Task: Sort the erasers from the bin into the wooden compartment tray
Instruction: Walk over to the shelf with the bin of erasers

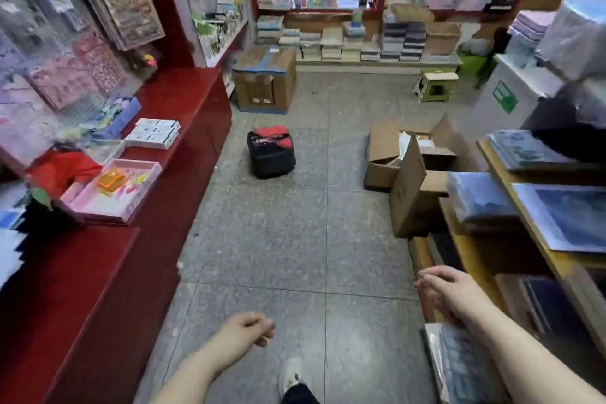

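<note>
Only eraser candidates I can see: small pieces (136, 185), pink and yellow, loose in a shallow pink tray (147, 188). Too blurred to confirm they're erasers. The tray is open-topped and sits flat but skewed at the front edge of the red counter (183, 102). An orange translucent case (112, 181) lies in the same tray, just beside the pieces on their wall side. A clear bin (106, 149) stands upright just behind the tray, toward the back edge. Can't read its contents.

The floor (278, 239) bears a bag (271, 154), an open carton (383, 154), a taped box (264, 82) and a stool (436, 86); the counter (183, 98) holds a pink tray (108, 204).
</note>
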Available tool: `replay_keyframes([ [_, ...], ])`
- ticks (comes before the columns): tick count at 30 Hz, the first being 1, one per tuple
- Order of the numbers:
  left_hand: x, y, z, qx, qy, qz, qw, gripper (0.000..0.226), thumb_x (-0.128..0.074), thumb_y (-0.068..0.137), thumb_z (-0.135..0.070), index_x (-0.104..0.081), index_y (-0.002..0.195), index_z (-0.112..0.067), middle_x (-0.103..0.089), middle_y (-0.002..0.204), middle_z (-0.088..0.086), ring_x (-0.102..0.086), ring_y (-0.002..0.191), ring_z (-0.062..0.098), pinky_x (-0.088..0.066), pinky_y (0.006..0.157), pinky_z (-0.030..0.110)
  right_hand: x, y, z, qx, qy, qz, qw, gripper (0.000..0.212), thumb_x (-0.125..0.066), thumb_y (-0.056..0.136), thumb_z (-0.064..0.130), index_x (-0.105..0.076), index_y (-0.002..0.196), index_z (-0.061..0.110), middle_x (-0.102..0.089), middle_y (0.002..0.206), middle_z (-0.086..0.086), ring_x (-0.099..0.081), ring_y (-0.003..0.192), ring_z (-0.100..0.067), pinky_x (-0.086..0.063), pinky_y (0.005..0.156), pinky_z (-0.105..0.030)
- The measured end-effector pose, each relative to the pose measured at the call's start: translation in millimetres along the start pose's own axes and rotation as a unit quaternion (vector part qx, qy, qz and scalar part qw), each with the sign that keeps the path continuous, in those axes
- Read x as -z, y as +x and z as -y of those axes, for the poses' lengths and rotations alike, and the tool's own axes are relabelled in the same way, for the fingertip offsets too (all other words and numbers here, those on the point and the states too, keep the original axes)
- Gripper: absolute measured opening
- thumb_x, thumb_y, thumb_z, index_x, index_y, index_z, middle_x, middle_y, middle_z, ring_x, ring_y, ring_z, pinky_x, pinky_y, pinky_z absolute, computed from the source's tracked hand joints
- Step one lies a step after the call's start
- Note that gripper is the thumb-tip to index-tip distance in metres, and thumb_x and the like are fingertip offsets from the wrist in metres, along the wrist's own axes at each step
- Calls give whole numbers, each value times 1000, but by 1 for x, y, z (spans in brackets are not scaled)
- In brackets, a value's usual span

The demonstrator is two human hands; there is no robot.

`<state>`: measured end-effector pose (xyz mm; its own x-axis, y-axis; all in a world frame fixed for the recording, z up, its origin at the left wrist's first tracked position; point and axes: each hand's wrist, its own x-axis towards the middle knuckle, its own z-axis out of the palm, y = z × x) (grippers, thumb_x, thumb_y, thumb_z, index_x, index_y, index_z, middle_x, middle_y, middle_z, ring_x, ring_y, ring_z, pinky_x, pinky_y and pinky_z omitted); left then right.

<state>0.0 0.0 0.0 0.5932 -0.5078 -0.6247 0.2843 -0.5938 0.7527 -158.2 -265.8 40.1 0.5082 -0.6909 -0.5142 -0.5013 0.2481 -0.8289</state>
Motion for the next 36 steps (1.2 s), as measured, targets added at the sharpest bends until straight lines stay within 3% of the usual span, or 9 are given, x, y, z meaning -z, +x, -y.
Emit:
replay_keyframes([
  [3,25,45,-20,-7,22,-16,1000,32,-47,94,-6,-54,63,-11,-54,62,0,-51,49,2,-34,44,4,-15,43,34,8,-14,-14,1000,21,-45,90,-7,-54,73,2,-60,55,-9,-41,26,0,-27,31,-7],
  [12,76,168,-112,-42,68,-35,996,28,-48,94,-10,-57,67,-15,-57,69,-2,-51,62,6,-34,46,3,-58,148,144,38,-70,10,997,22,-45,92,5,-57,107,-5,-59,88,-15,-48,60,-13,-41,45,-14],
  [18,84,261,-184,-65,77,-42,994,28,-49,93,-9,-58,68,-14,-57,67,-4,-51,62,5,-36,51,4,-72,252,207,45,-78,15,996,19,-46,92,8,-59,104,0,-60,80,-6,-49,61,-12,-42,47,-14],
  [21,87,308,-222,-62,88,-51,993,35,-53,91,-8,-59,57,-15,-58,48,-15,-54,56,0,-39,57,7,-71,307,240,56,-83,26,995,21,-48,91,7,-60,106,-1,-61,80,-5,-50,61,-10,-43,49,-14],
  [24,87,369,-273,-64,116,-42,990,38,-54,91,-10,-58,53,-18,-55,41,-17,-52,54,-4,-38,58,8,-67,379,286,64,-82,34,994,24,-49,88,1,-58,110,-7,-63,88,-17,-54,58,-12,-39,40,-5],
  [27,95,418,-326,-77,130,-64,986,34,-54,91,-13,-56,58,-18,-58,62,-3,-54,64,4,-34,56,7,-70,448,339,71,-75,30,994,20,-46,90,1,-58,106,-3,-60,109,-31,-60,66,-32,-36,38,-7],
  [30,110,467,-362,-73,91,-97,988,31,-56,89,-9,-57,59,-16,-57,66,3,-51,74,17,-37,63,15,-81,511,382,81,-83,35,993,19,-45,92,6,-58,105,3,-63,90,-14,-57,43,0,-40,43,-10],
  [32,122,501,-383,-61,81,-115,988,31,-57,89,-8,-57,59,-18,-58,64,0,-53,76,19,-39,67,21,-91,550,407,80,-81,44,992,19,-45,92,7,-58,106,4,-61,82,-6,-56,48,-3,-42,51,-16],
  [36,148,579,-443,-85,72,-133,985,31,-56,88,-6,-60,60,-20,-60,66,-3,-54,71,15,-39,60,9,-114,632,460,80,-82,69,991,14,-46,91,7,-57,101,9,-59,73,2,-55,56,-9,-41,55,-19],
])
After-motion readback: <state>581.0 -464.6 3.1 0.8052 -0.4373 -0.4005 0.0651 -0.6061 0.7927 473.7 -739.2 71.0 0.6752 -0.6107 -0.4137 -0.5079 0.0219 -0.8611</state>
